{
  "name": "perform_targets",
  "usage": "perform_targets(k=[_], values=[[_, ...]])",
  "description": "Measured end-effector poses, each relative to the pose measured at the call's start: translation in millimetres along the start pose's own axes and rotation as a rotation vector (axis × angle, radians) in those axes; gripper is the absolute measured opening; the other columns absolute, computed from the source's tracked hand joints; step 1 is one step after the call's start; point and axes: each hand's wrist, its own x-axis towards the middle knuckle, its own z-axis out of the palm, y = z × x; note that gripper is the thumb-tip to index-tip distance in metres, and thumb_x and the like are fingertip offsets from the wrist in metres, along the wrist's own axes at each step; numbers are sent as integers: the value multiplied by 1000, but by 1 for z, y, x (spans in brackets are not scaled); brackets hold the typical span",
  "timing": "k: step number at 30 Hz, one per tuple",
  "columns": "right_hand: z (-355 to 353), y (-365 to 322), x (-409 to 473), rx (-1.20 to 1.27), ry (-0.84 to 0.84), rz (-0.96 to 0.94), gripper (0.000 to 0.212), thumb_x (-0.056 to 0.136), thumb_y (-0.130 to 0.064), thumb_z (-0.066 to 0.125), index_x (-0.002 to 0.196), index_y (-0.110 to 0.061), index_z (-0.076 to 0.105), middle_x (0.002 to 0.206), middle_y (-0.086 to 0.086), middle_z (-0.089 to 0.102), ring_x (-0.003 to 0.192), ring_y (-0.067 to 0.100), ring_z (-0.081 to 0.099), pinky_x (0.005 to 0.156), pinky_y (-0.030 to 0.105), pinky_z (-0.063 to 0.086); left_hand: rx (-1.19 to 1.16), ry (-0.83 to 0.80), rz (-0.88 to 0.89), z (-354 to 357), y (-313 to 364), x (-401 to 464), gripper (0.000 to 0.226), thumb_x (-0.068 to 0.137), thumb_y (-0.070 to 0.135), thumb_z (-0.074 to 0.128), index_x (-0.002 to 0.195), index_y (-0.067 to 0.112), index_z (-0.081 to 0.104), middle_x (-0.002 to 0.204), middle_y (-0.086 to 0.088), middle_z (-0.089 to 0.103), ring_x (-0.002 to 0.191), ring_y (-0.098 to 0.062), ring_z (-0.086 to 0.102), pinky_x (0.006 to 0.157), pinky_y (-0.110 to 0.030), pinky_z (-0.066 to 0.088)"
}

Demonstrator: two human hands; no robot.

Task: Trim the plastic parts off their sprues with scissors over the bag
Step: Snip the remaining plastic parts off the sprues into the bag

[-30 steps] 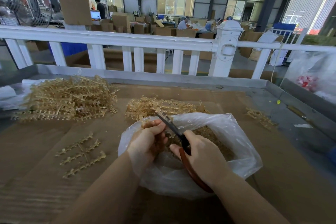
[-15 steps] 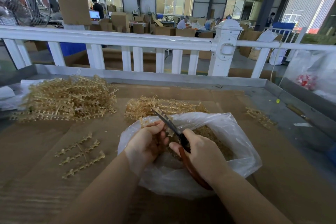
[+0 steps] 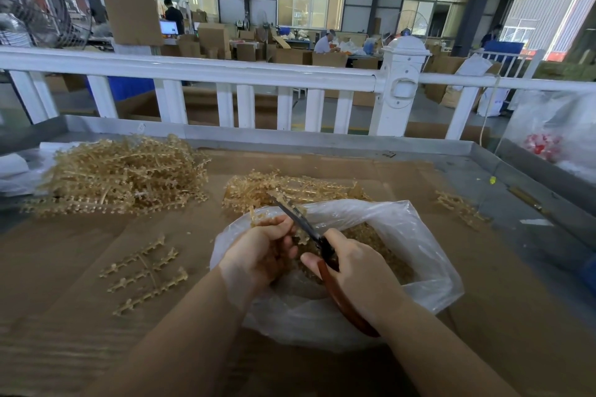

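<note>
- A large heap of sprues [image 3: 119, 176] lies at the far left of the tabletop [image 3: 64, 267], which is covered with brown cardboard.
- A single flat sprue frame [image 3: 145, 274] lies nearer the person, left of the bag; its long rows run from near-left to far-right.
- A smaller sprue pile [image 3: 283, 187] sits just behind the bag's far rim.
- The left hand [image 3: 258, 255] is curled around a sprue piece [image 3: 264, 219], holding it over the open mouth of the bag [image 3: 403, 235]. The piece projects up and away from the fingers.
- The scissors [image 3: 309, 232] cross the bag mouth with the long axis running from near-right to far-left. The blade tips point away from the person, toward the smaller pile. The blades meet the held piece beside the left fingers.
- The right hand [image 3: 358, 271] grips the red-brown scissor handles, fingers wrapped around them.
- The clear plastic bag rests on the tabletop at centre, with cut parts [image 3: 380, 251] inside.
- A few loose sprues [image 3: 458, 206] lie to the right of the bag.
</note>
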Motion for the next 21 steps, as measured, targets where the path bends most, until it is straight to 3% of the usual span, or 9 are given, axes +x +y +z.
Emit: perform_targets(k=[11, 18, 21], values=[[-5, -1, 1, 41, -12, 18, 31, 90, -54, 48, 87, -24, 44, 80, -2, 55, 77, 13, 53, 71, 28, 44, 23, -8, -20, -2, 1, 2, 10, 89, 5, 58, 85, 12, 64, 54, 4, 62, 44, -6, 54, 44, -19, 49], [-7, -4, 3, 47, -45, 29, 29, 91, -54, 48, 88, -26, 44, 81, -3, 57, 77, 12, 54, 68, 25, 39, 42, 17, 1, 2, 0, 0, 13, 89, 4, 59, 82, 13, 62, 55, 4, 59, 54, -8, 51, 55, -23, 46], [-7, -5, 4, 64, -29, 38, 30, 90, -55, 49, 90, -25, 47, 81, -3, 59, 77, 13, 56, 70, 27, 42, 36, 19, 6, 6, 0, -2, 15, 90, 5, 59, 78, 14, 61, 51, 5, 55, 55, -9, 48, 51, -22, 45]])
